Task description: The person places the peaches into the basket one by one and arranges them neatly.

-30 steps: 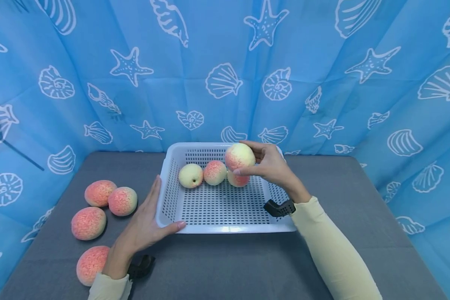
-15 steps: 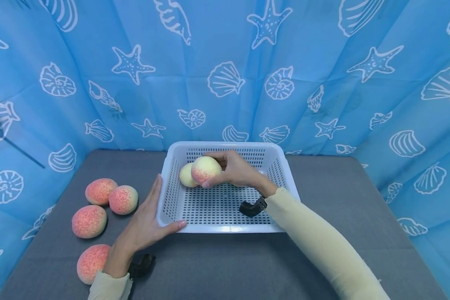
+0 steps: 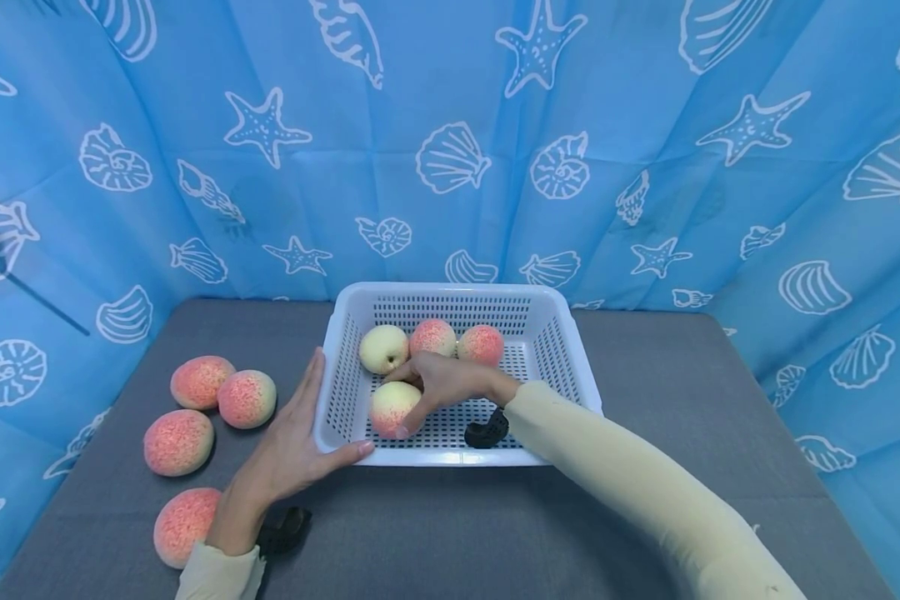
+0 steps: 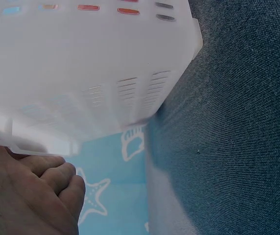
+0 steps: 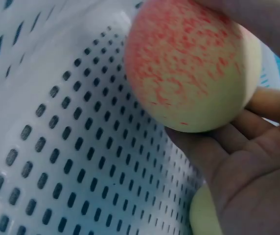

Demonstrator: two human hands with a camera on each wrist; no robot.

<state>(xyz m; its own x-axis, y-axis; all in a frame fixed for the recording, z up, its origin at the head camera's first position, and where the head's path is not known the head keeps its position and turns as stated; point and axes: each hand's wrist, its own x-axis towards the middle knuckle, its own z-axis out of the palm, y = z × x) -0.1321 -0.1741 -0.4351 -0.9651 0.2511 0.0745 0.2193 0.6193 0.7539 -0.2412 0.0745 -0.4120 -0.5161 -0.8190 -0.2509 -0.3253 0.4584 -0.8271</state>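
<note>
In the head view my right hand (image 3: 441,385) grips a yellow-and-pink peach (image 3: 392,408) low in the front left part of a white perforated plastic basket (image 3: 459,457). The right wrist view shows thumb and fingers on opposite sides of this peach (image 5: 194,63), close over the basket's slotted floor (image 5: 91,147). Behind it, a pale yellow peach (image 3: 383,349) and two pinker peaches, one in the middle (image 3: 432,337) and one on the right (image 3: 482,344), form a row. My left hand (image 3: 288,442) rests against the basket's front left corner, fingers straight along the side, thumb on the front rim.
Several pink peaches lie on the grey cloth-covered table left of the basket, among them a front peach (image 3: 183,527) beside my left wrist and a back peach (image 3: 201,381). A blue curtain (image 3: 450,150) with white shell prints hangs behind the table.
My right hand has carried its peach from above the right of the row leftward, then down and forward to the basket's front left. The left hand stays in place.
</note>
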